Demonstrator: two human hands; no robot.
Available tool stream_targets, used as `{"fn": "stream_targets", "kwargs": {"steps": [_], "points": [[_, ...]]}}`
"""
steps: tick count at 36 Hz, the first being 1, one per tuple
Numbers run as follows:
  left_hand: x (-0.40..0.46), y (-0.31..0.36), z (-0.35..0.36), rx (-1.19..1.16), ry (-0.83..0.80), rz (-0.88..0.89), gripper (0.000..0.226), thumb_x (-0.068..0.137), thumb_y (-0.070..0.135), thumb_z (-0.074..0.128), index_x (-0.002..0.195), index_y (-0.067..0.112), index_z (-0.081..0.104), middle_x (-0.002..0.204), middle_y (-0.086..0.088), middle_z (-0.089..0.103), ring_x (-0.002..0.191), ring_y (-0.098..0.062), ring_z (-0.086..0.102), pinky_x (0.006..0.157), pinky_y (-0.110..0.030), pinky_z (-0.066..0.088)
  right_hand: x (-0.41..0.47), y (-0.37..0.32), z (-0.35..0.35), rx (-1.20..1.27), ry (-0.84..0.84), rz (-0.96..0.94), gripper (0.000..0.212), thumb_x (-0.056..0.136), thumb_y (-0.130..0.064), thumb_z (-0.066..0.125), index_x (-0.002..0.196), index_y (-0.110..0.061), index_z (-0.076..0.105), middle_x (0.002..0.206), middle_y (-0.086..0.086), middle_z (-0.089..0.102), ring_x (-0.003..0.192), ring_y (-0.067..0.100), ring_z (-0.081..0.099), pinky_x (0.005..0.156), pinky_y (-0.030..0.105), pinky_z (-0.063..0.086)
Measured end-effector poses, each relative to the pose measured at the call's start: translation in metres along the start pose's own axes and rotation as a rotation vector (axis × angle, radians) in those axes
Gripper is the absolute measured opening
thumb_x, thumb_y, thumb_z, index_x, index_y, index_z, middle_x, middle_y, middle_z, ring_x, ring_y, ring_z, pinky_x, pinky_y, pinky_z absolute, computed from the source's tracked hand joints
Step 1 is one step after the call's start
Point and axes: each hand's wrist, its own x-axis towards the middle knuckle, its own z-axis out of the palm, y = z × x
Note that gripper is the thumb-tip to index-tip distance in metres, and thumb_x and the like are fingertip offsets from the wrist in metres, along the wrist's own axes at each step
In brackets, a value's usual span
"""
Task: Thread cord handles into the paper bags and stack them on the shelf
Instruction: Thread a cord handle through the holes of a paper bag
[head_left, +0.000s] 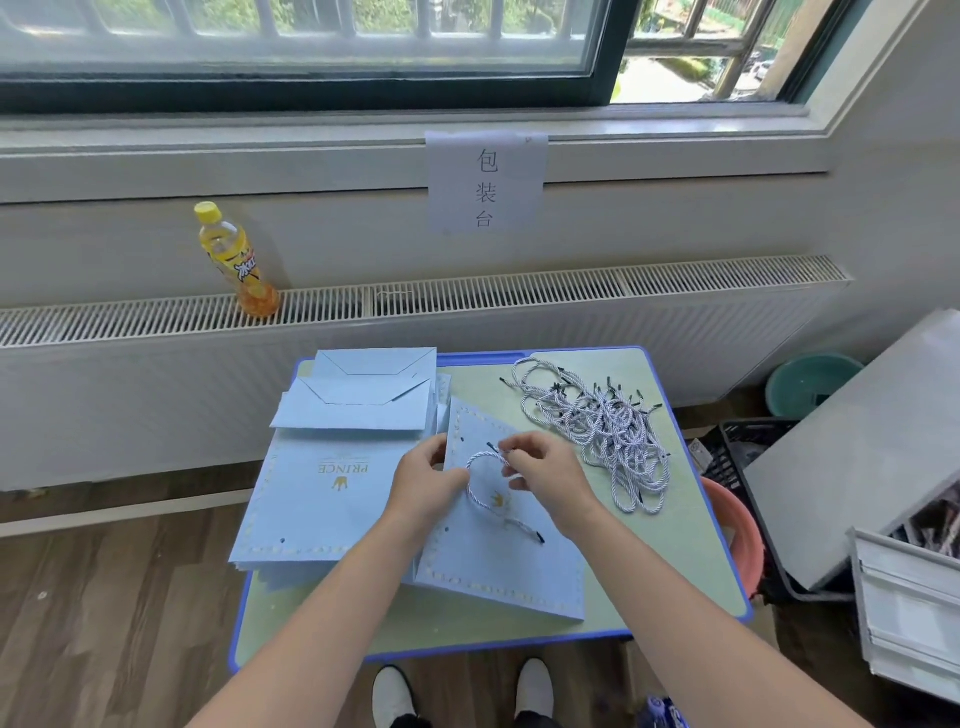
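From the head camera, both forearms reach in from the near edge of the small blue-rimmed table (691, 561) and meet over a flat light-blue paper bag (498, 566) lying tilted in the middle of the top. The left hand (426, 480) grips the bag's left edge near its upper holes, fingers curled over the paper. The right hand (545, 470) pinches a twisted white cord (475, 493) close to its black tip between thumb and fingertips; the cord loops down across the bag face and its other tip lies free lower on the bag. Left of this bag, touching it, sits a stack of bags (317, 499) that overhangs the table's left edge, with folded bags piled at the far-left corner. A tangle of loose cords (608, 431) fills the far-right part of the top, just beyond the right hand. The near strip of the table shows bare green surface. Off the right edge stand a pink tub (737, 535) and a black crate (748, 441). A yellow drink bottle (239, 260) stands on the radiator (467, 296) behind.
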Motion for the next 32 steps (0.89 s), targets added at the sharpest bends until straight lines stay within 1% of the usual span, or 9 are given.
{"fn": "stream_targets", "kwargs": {"steps": [5,8,11,16,20,24,27,29,32], "points": [[-0.004,0.004,-0.002,-0.065,-0.045,-0.021,0.034,0.084,-0.001,0.055,0.102,0.021,0.072,0.096,-0.001,0.075,0.092,-0.025,0.07,0.081,-0.042,0.057,-0.004,-0.005,0.002,0.025,-0.016,-0.038,0.01,0.087,-0.005,0.066,0.082,-0.008,0.059,0.067,0.003,0.06,0.057,0.014,0.055,0.062,0.027,0.05],[-0.005,0.006,-0.003,-0.087,-0.055,-0.03,0.036,0.087,-0.002,0.049,0.096,0.023,0.074,0.095,-0.002,0.075,0.085,-0.023,0.068,0.075,-0.036,0.057,-0.005,-0.007,0.004,0.035,-0.06,-0.05,0.003,0.092,-0.005,0.06,0.092,-0.008,0.061,0.07,0.004,0.063,0.058,0.014,0.059,0.061,0.024,0.05],[-0.006,0.006,-0.003,-0.097,-0.059,-0.029,0.041,0.086,-0.002,0.048,0.09,0.027,0.077,0.095,-0.007,0.075,0.081,-0.025,0.065,0.08,-0.045,0.057,-0.007,-0.009,0.005,-0.002,-0.085,-0.081,0.01,0.094,-0.006,0.058,0.099,-0.01,0.065,0.076,0.003,0.071,0.067,0.014,0.068,0.059,0.018,0.048],[-0.01,0.009,-0.002,-0.136,-0.055,-0.03,0.04,0.086,-0.003,0.049,0.094,0.023,0.077,0.092,-0.004,0.076,0.092,-0.032,0.07,0.08,-0.044,0.058,-0.008,-0.012,0.011,-0.083,-0.042,-0.133,0.012,0.088,0.0,0.062,0.088,-0.009,0.069,0.078,0.005,0.074,0.07,0.01,0.071,0.059,0.017,0.047],[-0.013,0.012,-0.001,-0.142,-0.07,-0.02,0.039,0.087,-0.003,0.049,0.095,0.022,0.077,0.092,-0.004,0.076,0.092,-0.031,0.071,0.081,-0.045,0.058,-0.006,-0.013,0.015,-0.199,0.041,-0.193,0.016,0.087,-0.002,0.063,0.083,-0.016,0.07,0.071,-0.004,0.071,0.065,0.003,0.068,0.067,0.016,0.049],[-0.015,0.013,0.0,-0.102,-0.067,0.015,0.039,0.089,0.0,0.05,0.097,0.028,0.076,0.092,0.001,0.076,0.09,-0.027,0.071,0.081,-0.044,0.058,-0.004,-0.015,0.015,-0.313,0.087,-0.247,0.016,0.087,-0.01,0.064,0.082,-0.023,0.07,0.078,-0.002,0.072,0.08,0.015,0.068,0.078,0.026,0.052],[-0.017,0.015,0.002,-0.048,-0.069,0.066,0.036,0.09,0.003,0.05,0.099,0.028,0.075,0.08,0.008,0.074,0.072,-0.016,0.066,0.065,-0.034,0.056,-0.005,-0.017,0.015,-0.39,0.069,-0.303,0.013,0.087,-0.01,0.064,0.083,-0.02,0.071,0.075,-0.008,0.068,0.073,0.007,0.062,0.072,0.023,0.049],[-0.019,0.018,0.004,0.0,-0.075,0.116,0.034,0.091,0.002,0.048,0.097,0.023,0.074,0.06,0.018,0.061,0.053,-0.001,0.051,0.05,-0.016,0.041,-0.006,-0.018,0.016,-0.452,0.075,-0.355,0.012,0.087,-0.01,0.064,0.084,-0.019,0.072,0.074,-0.01,0.067,0.069,0.002,0.057,0.069,0.019,0.045],[-0.019,0.022,0.007,0.075,-0.076,0.172,0.035,0.094,0.003,0.046,0.078,0.027,0.066,0.048,0.017,0.047,0.045,-0.003,0.038,0.046,-0.012,0.03,-0.005,-0.02,0.015,-0.553,0.096,-0.42,0.01,0.088,-0.012,0.063,0.088,-0.017,0.072,0.084,-0.003,0.07,0.08,0.011,0.06,0.075,0.026,0.046]]}}
